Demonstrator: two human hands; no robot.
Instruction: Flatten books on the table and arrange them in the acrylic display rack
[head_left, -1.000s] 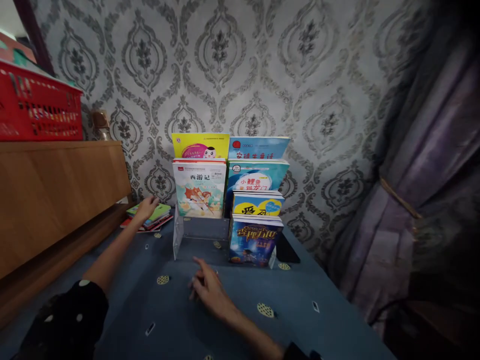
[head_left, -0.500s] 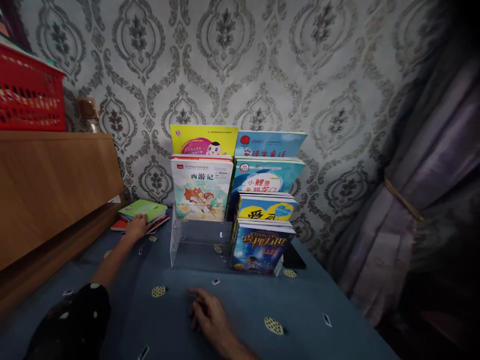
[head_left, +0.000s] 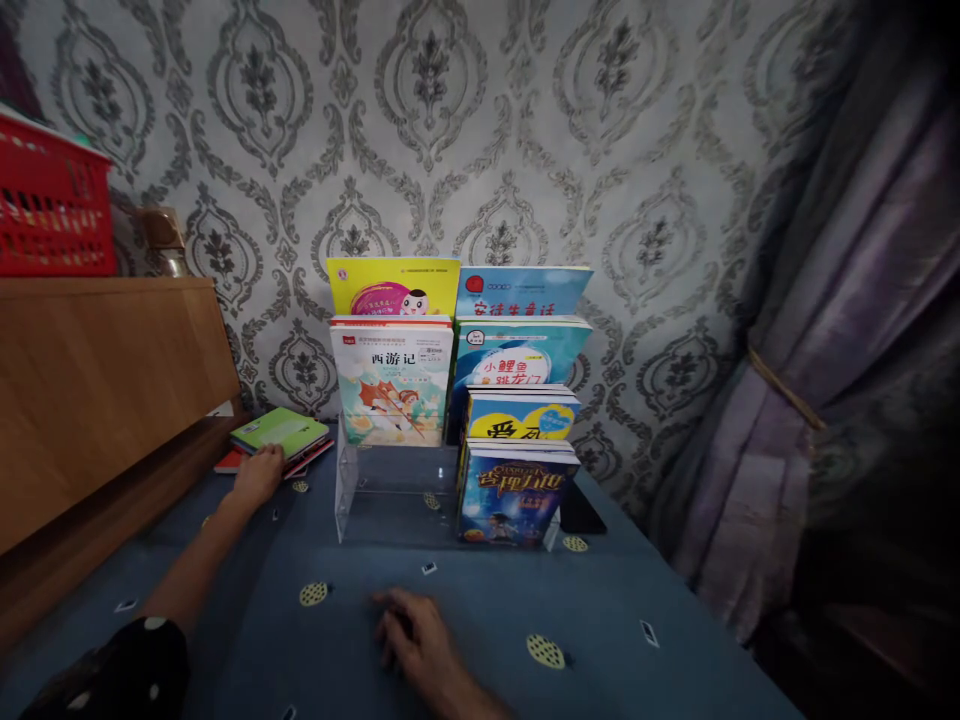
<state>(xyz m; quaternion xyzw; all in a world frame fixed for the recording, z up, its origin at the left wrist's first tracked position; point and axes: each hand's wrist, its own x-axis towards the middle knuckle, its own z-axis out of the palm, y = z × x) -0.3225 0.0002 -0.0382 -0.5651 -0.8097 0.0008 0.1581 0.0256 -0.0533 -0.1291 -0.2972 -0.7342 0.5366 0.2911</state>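
Note:
At the left, my left hand [head_left: 259, 474] has its fingers over the near edge of a green book [head_left: 286, 430] and grips it; the thumb is hidden. Beneath that book lie other thin books, one with a red cover [head_left: 229, 461]. My right hand [head_left: 416, 635] is low in the middle, at the blue cloth in front of a clear acrylic book rack [head_left: 405, 478]. Its index finger points left, the others are loosely bent, and nothing is in it. On the rack's upper left tier stand a white picture-cover book [head_left: 390, 390] and, behind it, a yellow book [head_left: 427, 272].
The rack's right side holds several books in tiers, a dark blue book [head_left: 510, 500] in front. A black flat object [head_left: 581, 512] lies beside the rack. A wooden cabinet [head_left: 112, 390] with a red basket [head_left: 56, 215] borders the left; a curtain [head_left: 757, 480] hangs at the right.
My left hand has come slightly nearer along the front edge of the green book, and the green book looks shifted on the pile. The right hand has barely moved. The view has shifted slightly.

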